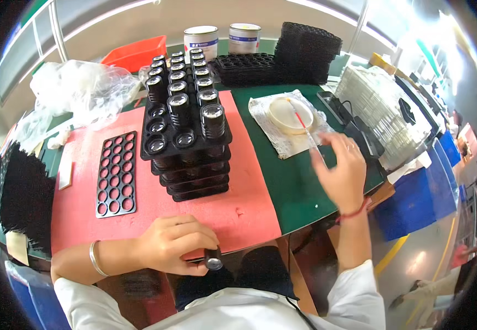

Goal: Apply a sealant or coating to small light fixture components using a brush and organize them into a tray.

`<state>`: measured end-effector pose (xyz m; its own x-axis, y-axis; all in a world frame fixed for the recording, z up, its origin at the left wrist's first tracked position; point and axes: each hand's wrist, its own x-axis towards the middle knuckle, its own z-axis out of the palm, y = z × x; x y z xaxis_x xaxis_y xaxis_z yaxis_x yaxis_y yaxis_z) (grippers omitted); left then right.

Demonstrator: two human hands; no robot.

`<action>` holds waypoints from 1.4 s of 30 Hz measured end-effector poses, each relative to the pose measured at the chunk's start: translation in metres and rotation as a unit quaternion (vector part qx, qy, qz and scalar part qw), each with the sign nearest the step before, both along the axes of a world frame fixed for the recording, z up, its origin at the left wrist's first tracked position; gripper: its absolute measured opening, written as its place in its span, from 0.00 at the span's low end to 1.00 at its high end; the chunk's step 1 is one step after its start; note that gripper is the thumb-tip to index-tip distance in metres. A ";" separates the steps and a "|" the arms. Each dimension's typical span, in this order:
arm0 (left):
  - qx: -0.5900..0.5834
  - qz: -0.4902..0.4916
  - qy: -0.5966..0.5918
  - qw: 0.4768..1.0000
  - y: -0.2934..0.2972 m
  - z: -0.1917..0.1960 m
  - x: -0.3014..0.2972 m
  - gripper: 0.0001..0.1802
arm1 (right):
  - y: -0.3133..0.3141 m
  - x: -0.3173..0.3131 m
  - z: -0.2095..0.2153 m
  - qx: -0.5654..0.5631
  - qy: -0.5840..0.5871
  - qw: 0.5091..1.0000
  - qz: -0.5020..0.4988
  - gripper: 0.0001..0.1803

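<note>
My left hand (181, 242) is closed round a small black cylindrical lens barrel (213, 259) at the table's front edge, its glass end showing. My right hand (342, 165) grips a thin brush-like stick (299, 119) with a red section; the far end lies over a round whitish dish (276, 127). That dish rests on a crumpled white cloth or paper (259, 107). Left of centre stands a stack of black trays (225, 147), topped by rows of lens barrels (179, 109). Some tray places at the near left hold lower pieces with glass ends.
A flat black tray with round holes (116, 175) lies on the pink mat (255, 212). Behind are two white cans (201, 41), a red bin (134, 52) and stacked black trays (307, 52). Plastic bags (79, 91) lie left; clear trays (381, 115) stand right.
</note>
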<state>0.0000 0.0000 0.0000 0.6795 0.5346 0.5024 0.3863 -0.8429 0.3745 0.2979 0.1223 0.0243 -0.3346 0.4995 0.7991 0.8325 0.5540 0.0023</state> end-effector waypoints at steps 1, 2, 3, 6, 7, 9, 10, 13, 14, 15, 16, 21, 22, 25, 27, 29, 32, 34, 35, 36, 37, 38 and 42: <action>-0.022 0.001 -0.041 0.999 0.001 0.000 0.003 0.15 | 0.004 0.007 0.004 -0.086 -0.012 0.995 -0.040 0.17; -0.045 0.001 -0.081 0.996 0.002 -0.001 0.005 0.15 | 0.007 0.014 0.007 -0.171 -0.023 0.982 -0.081 0.17; -0.042 -0.002 -0.087 0.995 0.004 -0.002 0.004 0.15 | 0.017 0.020 0.005 -0.242 -0.036 0.966 -0.082 0.19; -0.041 -0.002 -0.082 0.996 0.007 -0.005 0.002 0.14 | 0.034 0.025 -0.006 -0.307 -0.032 0.951 -0.025 0.24; -0.041 0.001 -0.078 0.996 0.007 -0.005 0.001 0.14 | 0.037 0.027 -0.008 -0.306 -0.037 0.951 -0.026 0.24; -0.042 0.005 -0.077 0.996 0.006 -0.007 -0.001 0.14 | 0.041 0.026 -0.008 -0.353 0.006 0.935 0.027 0.20; -0.046 0.008 -0.081 0.996 0.006 -0.007 -0.002 0.14 | 0.040 0.024 -0.004 -0.392 0.049 0.918 0.045 0.17; -0.061 0.008 -0.098 0.993 0.006 -0.009 -0.002 0.14 | 0.047 0.034 0.008 -0.491 0.207 0.840 0.105 0.11; -0.070 0.005 -0.107 0.992 0.007 -0.009 -0.002 0.14 | 0.051 0.041 0.010 -0.493 0.248 0.823 0.136 0.12; -0.072 0.006 -0.110 0.991 0.008 -0.010 -0.002 0.14 | 0.049 0.040 0.017 -0.495 0.295 0.800 0.164 0.16; -0.080 0.008 -0.115 0.990 0.008 -0.010 -0.003 0.14 | 0.047 0.040 0.023 -0.505 0.348 0.753 0.238 0.17; -0.110 0.017 -0.122 0.986 0.011 -0.009 -0.003 0.15 | 0.038 0.041 0.032 -0.374 0.334 0.819 0.277 0.17; -0.116 0.018 -0.127 0.985 0.011 -0.009 -0.003 0.15 | 0.038 0.040 0.033 -0.375 0.333 0.820 0.275 0.17; -0.138 0.020 -0.116 0.983 0.011 -0.007 -0.004 0.15 | 0.037 0.027 0.039 -0.275 0.306 0.890 0.198 0.11; -0.153 0.022 -0.101 0.983 0.010 -0.006 -0.005 0.16 | 0.046 0.023 0.036 -0.215 0.300 0.912 0.180 0.11; -0.151 0.020 -0.097 0.983 0.011 -0.005 -0.005 0.16 | 0.058 0.025 0.030 -0.145 0.273 0.935 0.173 0.10; -0.158 0.015 -0.103 0.982 0.011 -0.003 -0.004 0.17 | 0.063 0.021 0.024 -0.099 0.248 0.956 0.118 0.08; -0.163 0.021 -0.106 0.981 0.011 -0.003 -0.005 0.17 | 0.064 0.014 0.017 -0.070 0.237 0.966 0.079 0.07; -0.171 0.024 -0.108 0.979 0.011 -0.003 -0.006 0.17 | 0.067 0.014 0.013 -0.053 0.222 0.971 0.076 0.07; -0.170 0.025 -0.110 0.979 0.010 -0.003 -0.006 0.17 | 0.068 0.015 0.010 -0.036 0.207 0.975 0.070 0.08; -0.189 0.032 -0.106 0.976 0.010 -0.003 -0.007 0.17 | 0.068 0.013 0.007 -0.029 0.202 0.978 0.053 0.08; -0.208 0.039 -0.103 0.972 0.010 -0.003 -0.007 0.17 | 0.067 0.010 0.006 -0.028 0.201 0.978 0.054 0.08; -0.172 0.047 -0.124 0.976 0.013 -0.006 -0.005 0.15 | 0.065 0.006 0.002 -0.011 0.138 0.990 0.040 0.08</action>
<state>-0.0049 0.0129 -0.0057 0.4999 0.7546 0.4250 0.3167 -0.6160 0.7213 0.3036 0.1869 0.0262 -0.1446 0.4987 0.8546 0.7533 0.6156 -0.2317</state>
